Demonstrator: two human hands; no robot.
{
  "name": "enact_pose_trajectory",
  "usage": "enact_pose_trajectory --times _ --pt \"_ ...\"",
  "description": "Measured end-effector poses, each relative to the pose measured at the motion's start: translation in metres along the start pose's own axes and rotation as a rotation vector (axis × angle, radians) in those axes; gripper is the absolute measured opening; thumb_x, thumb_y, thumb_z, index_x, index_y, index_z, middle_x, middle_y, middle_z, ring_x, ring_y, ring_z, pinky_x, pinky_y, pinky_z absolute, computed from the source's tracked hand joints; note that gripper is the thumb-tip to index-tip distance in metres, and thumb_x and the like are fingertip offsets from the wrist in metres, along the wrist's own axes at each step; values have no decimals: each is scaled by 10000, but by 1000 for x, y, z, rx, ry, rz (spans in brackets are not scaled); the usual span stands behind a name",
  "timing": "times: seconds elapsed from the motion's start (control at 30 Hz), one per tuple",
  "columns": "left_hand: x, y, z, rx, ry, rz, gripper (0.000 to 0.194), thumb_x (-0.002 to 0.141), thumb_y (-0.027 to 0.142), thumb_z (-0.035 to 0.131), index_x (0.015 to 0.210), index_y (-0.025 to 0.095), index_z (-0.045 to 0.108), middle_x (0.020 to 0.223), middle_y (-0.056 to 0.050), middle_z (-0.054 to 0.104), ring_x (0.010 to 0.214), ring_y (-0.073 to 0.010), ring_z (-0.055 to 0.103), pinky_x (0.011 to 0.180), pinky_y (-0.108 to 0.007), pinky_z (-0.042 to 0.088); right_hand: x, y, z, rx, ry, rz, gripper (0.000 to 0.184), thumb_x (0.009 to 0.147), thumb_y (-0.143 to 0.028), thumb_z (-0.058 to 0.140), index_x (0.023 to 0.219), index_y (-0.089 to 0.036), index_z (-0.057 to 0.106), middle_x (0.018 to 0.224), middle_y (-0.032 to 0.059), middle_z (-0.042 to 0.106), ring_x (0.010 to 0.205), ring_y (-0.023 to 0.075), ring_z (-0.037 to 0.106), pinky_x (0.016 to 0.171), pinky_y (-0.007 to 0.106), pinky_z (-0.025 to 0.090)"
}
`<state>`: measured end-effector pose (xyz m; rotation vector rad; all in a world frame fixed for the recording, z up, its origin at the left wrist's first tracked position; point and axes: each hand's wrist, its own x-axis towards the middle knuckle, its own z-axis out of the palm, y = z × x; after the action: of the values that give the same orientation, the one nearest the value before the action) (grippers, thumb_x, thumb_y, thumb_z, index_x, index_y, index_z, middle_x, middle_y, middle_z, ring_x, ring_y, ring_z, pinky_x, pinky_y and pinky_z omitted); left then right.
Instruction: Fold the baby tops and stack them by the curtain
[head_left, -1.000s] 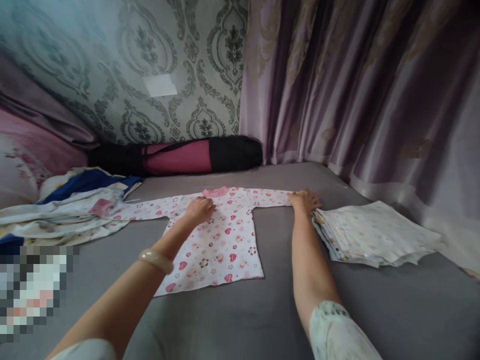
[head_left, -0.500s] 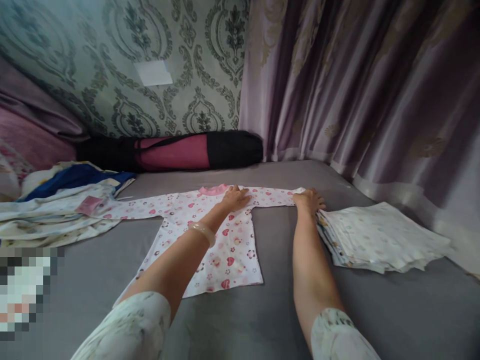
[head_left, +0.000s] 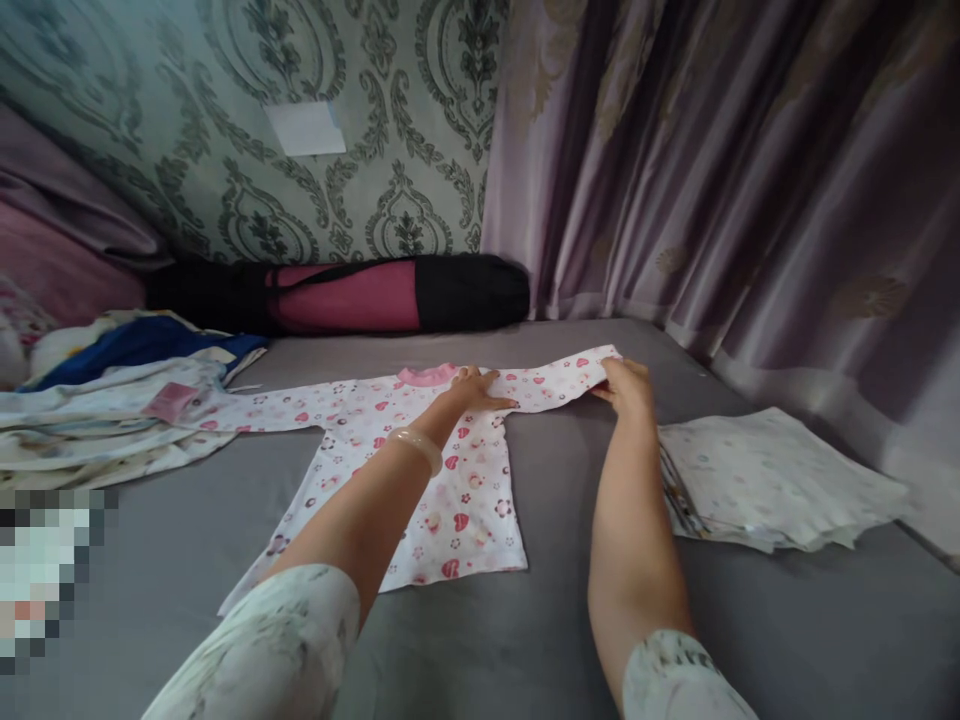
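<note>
A child's long-sleeved shirt [head_left: 420, 490], white with pink hearts and flowers and a pink collar, lies spread on the grey sheet. My left hand [head_left: 478, 388] rests flat with fingers spread on its right shoulder, beside the collar. At the cuff of the right sleeve, my right hand [head_left: 628, 384] pinches the fabric and holds that end raised off the sheet. The left sleeve stretches out to a pink cuff [head_left: 171, 402] that lies on a heap of clothes.
Several loose clothes [head_left: 112, 400] are heaped at the left, a blue piece among them. A neat stack of folded white cloths [head_left: 780, 480] sits at the right. A long black and pink bag [head_left: 352, 297] lies along the wall, near purple curtains [head_left: 675, 150].
My right hand has taken hold of the right cuff and lifted it, so the sleeve now slants upward. My left hand stays on the shoulder, its fingers more spread.
</note>
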<state>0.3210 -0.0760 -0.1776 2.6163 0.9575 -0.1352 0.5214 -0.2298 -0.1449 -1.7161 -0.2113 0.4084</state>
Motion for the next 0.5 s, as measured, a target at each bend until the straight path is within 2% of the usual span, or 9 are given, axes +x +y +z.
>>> enact_pose_trajectory --times 0.13,0.23,0.37,0.5 --pt "-2 3 -6 -27 -38 -17 1060 617 835 544 1490 285 305 1495 -196 313 1360 -464 267 1059 -509 263 -14 -21 6 389 -94 180 68 780 -100 548 790 -162 573 579 -25 610 519 109 585 500 231 530" --pt "0 3 -9 -18 -64 -15 1093 592 835 563 1497 287 286 1507 -198 299 1366 -473 261 1060 -512 269 -23 -31 11 593 -201 208 103 781 -65 534 787 -162 567 595 -26 633 522 95 594 482 192 522" --pt "6 4 -12 -16 -79 -9 1127 555 824 607 1491 276 301 1514 -196 312 1373 -460 270 1064 -502 282 -33 -36 27 699 -309 224 103 754 -76 582 808 -162 567 597 -27 644 516 93 600 477 180 529" --pt "11 7 -14 -34 -76 -15 1189 483 796 681 1476 239 340 1525 -206 302 1379 -471 257 1068 -522 287 -46 -38 53 714 -418 237 121 745 -107 621 838 -168 575 607 -21 653 525 107 614 482 190 539"
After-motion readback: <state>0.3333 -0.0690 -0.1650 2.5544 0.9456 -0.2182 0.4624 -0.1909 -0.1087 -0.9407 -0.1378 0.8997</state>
